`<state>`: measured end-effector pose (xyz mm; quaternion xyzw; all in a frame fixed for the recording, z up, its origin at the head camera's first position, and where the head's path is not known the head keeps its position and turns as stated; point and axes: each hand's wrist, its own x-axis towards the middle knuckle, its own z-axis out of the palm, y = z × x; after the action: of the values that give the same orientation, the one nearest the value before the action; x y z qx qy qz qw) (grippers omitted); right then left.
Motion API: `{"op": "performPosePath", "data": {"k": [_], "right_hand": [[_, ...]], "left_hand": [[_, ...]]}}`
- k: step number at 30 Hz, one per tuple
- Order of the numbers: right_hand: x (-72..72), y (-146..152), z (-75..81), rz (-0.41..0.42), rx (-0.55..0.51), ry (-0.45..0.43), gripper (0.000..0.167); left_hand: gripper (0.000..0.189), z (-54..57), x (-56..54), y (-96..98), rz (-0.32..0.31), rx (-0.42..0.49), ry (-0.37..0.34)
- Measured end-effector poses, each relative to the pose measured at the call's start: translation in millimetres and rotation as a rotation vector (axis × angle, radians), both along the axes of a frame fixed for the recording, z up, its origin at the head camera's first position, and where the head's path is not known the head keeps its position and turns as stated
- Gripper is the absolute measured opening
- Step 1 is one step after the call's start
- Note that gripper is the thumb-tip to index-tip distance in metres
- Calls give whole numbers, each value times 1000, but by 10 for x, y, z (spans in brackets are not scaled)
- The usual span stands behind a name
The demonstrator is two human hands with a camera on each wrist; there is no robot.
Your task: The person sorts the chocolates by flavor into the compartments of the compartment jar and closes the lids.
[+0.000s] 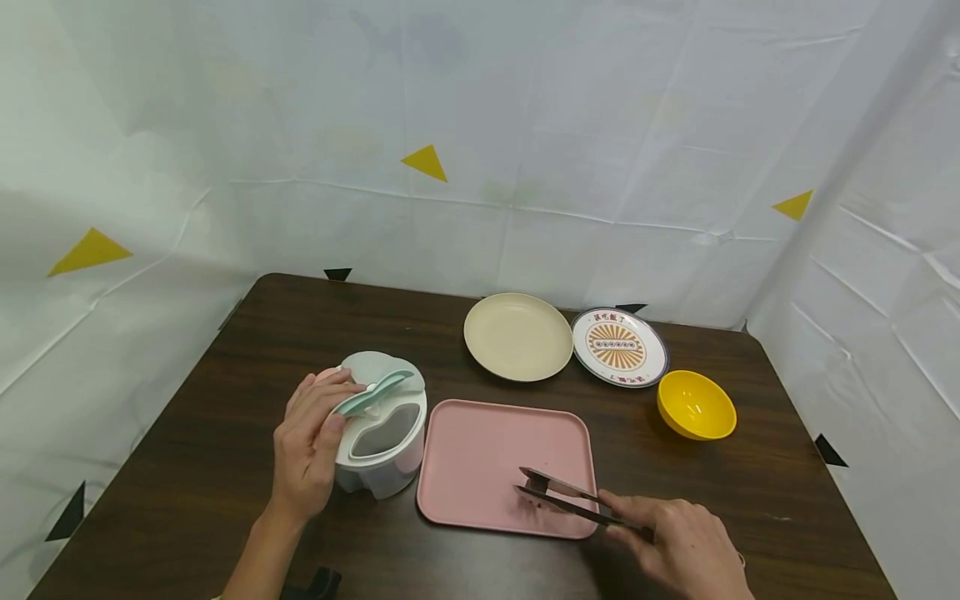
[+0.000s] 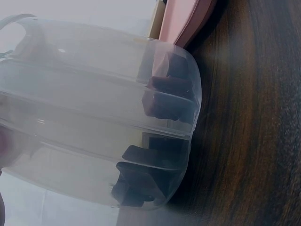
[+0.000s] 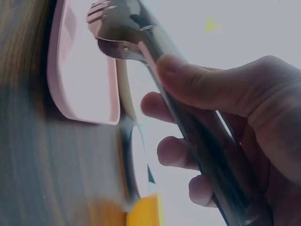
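My left hand is at a clear container with a pale lid, its fingers and thumb pinching a raised teal flap. Beside the flap, an opening shows in the lid. Through the container's wall, in the left wrist view, several dark pieces lie at the bottom in separate compartments. My right hand grips metal tongs over a pink tray. A small dark piece shows between the tong tips; whether they squeeze it, I cannot tell.
Behind the tray lie a cream plate and a white patterned plate. A yellow bowl stands to the right. All are on a dark wooden table, with white sheeting around its back and sides.
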<state>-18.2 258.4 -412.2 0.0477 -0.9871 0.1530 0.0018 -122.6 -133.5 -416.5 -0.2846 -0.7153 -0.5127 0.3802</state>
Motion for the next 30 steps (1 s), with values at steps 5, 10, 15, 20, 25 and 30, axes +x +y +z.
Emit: {"op": "performPosePath", "data": {"k": [5,10,15,20,25,30], "right_hand": [[-7,-25,3,37,-32,119,44],[-36,-73,2,110,-75,304,48],[-109,-176,54,209,-136,484,47],[-208,-369,146,302,-240,614,39],[-306,-589,202,351,-291,662,37],[-401,-778,227,402,-310,722,37]], "left_hand": [[26,-1,-2,-1,-2,2,2],[26,4,0,2,-1,4,-2],[26,6,3,4,1,2,-5],[26,1,4,-2,1,5,-2],[25,1,-3,-3,-6,6,4],[25,-13,-12,1,-12,9,14]]}}
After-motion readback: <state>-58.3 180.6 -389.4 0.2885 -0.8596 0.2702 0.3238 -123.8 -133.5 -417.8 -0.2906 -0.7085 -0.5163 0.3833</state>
